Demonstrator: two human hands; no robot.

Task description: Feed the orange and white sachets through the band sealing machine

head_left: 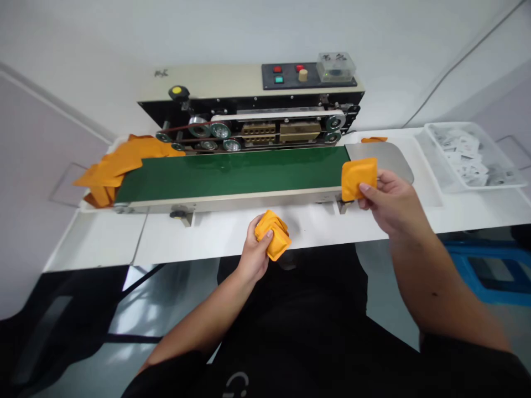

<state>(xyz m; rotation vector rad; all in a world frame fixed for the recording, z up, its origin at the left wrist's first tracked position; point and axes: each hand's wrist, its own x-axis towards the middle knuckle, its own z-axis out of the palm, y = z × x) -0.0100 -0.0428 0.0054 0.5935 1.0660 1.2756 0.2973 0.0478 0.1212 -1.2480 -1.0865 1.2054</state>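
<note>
My left hand (254, 251) is closed around a small stack of yellow-orange packets (274, 235), thumb on top, in front of the machine near the table's front edge. Pinched between the thumb and fingers of my right hand (392, 199) is a single yellow-orange packet (357, 176), held up at the right end of the green conveyor belt (244, 171). Behind the belt stands a band sealing machine (215, 83) with rollers, brass-coloured blocks and a panel of buttons (290, 76).
Orange packets (120, 160) are heaped in a white tray at the belt's left end. On the right, a clear plastic bin (473, 157) holds many small white pieces. A grey plate (381, 157) extends from the belt. A blue plastic object (489, 271) is below the table.
</note>
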